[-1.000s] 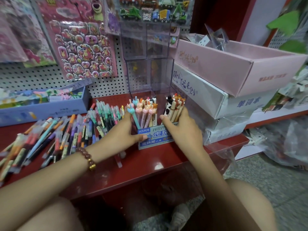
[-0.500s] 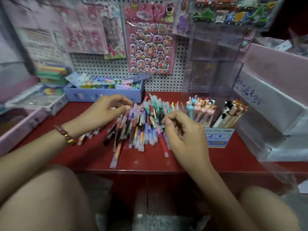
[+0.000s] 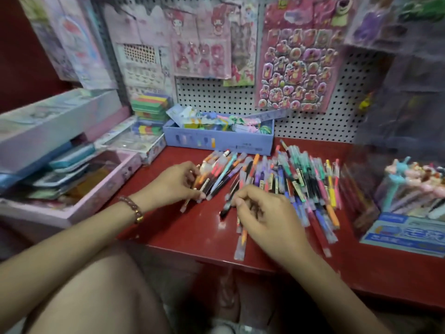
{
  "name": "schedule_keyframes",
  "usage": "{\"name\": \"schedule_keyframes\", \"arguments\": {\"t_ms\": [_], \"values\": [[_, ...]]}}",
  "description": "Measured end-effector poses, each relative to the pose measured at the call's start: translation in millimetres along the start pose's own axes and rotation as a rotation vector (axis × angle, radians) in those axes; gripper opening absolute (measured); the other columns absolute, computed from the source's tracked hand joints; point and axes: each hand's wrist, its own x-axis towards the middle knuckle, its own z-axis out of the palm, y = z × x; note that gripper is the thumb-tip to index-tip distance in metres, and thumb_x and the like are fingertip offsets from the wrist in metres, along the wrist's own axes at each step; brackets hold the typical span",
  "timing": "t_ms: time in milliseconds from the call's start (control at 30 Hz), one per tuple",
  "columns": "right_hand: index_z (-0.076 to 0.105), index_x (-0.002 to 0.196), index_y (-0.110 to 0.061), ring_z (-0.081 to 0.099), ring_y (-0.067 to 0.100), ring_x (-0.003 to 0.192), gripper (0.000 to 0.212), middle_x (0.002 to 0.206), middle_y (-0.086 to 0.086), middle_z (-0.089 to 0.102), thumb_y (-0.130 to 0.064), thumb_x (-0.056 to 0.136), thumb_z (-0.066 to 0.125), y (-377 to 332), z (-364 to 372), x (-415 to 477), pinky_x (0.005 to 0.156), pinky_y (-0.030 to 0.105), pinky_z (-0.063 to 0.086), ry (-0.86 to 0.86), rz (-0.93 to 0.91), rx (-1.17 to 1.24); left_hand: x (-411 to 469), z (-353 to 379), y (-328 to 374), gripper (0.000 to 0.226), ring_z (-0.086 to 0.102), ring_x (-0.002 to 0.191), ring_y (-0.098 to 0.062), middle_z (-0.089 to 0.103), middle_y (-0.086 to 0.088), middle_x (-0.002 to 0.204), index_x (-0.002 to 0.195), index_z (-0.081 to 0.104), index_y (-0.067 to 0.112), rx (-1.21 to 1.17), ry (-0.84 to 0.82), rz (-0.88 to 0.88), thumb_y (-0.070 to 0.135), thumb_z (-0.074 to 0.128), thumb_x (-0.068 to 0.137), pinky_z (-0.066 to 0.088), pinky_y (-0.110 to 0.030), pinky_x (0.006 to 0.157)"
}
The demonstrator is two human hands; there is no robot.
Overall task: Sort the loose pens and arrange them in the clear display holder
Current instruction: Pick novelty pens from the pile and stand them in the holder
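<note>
Head view: swung left since half-second ago; clear display holder (image 3: 395,233) now at red shelf (image 3: 192,233) right edge.
Loose pens (image 3: 289,179): heaped mid-shelf.
Left hand (image 3: 175,184): grips bundle, heap's left end.
Right hand (image 3: 262,213): pinches dark pen (image 3: 225,208), front edge.

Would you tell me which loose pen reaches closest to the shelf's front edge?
The orange pen in a clear sleeve poking out from under the right hand; its end nearly meets the red shelf's edge, while the other pens stop farther back.
</note>
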Motion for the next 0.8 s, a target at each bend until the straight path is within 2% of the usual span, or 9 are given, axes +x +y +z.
{"name": "schedule_keyframes", "arguments": {"t_ms": [100, 233, 333, 467, 600, 700, 800], "values": [[0.057, 0.083, -0.027, 0.057, 0.01, 0.053, 0.018, 0.06, -0.002, 0.058, -0.038, 0.084, 0.043, 0.0, 10.2, 4.7, 0.055, 0.034, 0.048, -0.027, 0.022, -0.003, 3.6, 2.9, -5.1, 0.042, 0.051, 0.051, 0.001, 0.06, 0.003, 0.074, 0.091, 0.056, 0.018, -0.073, -0.007, -0.01, 0.012, 0.086, 0.062, 0.041, -0.012, 0.051], [0.058, 0.081, -0.026, 0.054, 0.014, 0.053, 0.012, 0.058, -0.001, 0.056, -0.031, 0.085, 0.048, -1.6, 16.2, 8.8, 0.054, 0.037, 0.046, -0.038, 0.009, -0.016, 7.0, 5.2, -6.2, 0.029, 0.05, 0.045, 0.004, 0.062, 0.008, 0.062, 0.077, 0.06, 0.018, -0.025, -0.01, -0.009, 0.02, 0.086, 0.062, 0.043, -0.02, 0.054], [0.059, 0.08, -0.027, 0.049, 0.014, 0.051, 0.011, 0.058, -0.001, 0.054, -0.029, 0.085, 0.05, -1.3, 17.7, 8.4, 0.05, 0.032, 0.04, -0.044, 0.004, -0.022, 6.8, 6.0, -5.4, 0.023, 0.049, 0.044, 0.002, 0.06, 0.009, 0.058, 0.074, 0.062, 0.017, 0.037, -0.038, 0.015, 0.027, 0.081, 0.065, 0.04, -0.022, 0.052], [0.061, 0.08, -0.028, 0.049, 0.015, 0.05, 0.013, 0.057, 0.001, 0.054, -0.03, 0.086, 0.049, -1.4, 17.1, 9.0, 0.049, 0.028, 0.037, -0.065, 0.017, -0.024, 3.3, 8.6, -4.4, 0.032, 0.043, 0.042, -0.005, 0.05, 0.009, 0.051, 0.07, 0.058, 0.014, 0.012, -0.056, 0.03, 0.037, 0.081, 0.067, 0.031, -0.023, 0.046], [0.06, 0.081, -0.028, 0.056, 0.017, 0.049, 0.017, 0.056, 0.004, 0.055, -0.036, 0.086, 0.046, 1.0, 18.3, 10.5, 0.051, 0.04, 0.045, -0.067, 0.049, 0.024, 1.4, 10.4, -3.6, 0.042, 0.042, 0.04, -0.007, 0.045, 0.007, 0.049, 0.064, 0.048, 0.017, 0.027, -0.076, 0.086, 0.045, 0.079, 0.066, 0.026, -0.016, 0.042], [0.06, 0.081, -0.027, 0.057, 0.019, 0.05, 0.031, 0.055, 0.005, 0.055, -0.049, 0.084, 0.038, 2.5, 17.9, 10.0, 0.052, 0.044, 0.047, -0.071, 0.071, 0.045, 2.0, 11.4, -3.0, 0.045, 0.036, 0.043, -0.006, 0.039, 0.01, 0.048, 0.06, 0.044, 0.018, 0.028, -0.08, 0.126, 0.046, 0.078, 0.067, 0.023, -0.019, 0.044], [0.06, 0.081, -0.027, 0.058, 0.019, 0.051, 0.03, 0.056, 0.006, 0.056, -0.048, 0.084, 0.038, 5.2, 16.8, 9.7, 0.054, 0.044, 0.048, -0.081, 0.099, 0.027, 2.7, 12.7, -4.3, 0.048, 0.039, 0.046, -0.008, 0.042, 0.01, 0.047, 0.057, 0.036, 0.019, 0.007, -0.08, 0.18, 0.042, 0.076, 0.072, 0.029, -0.025, 0.049]]}}
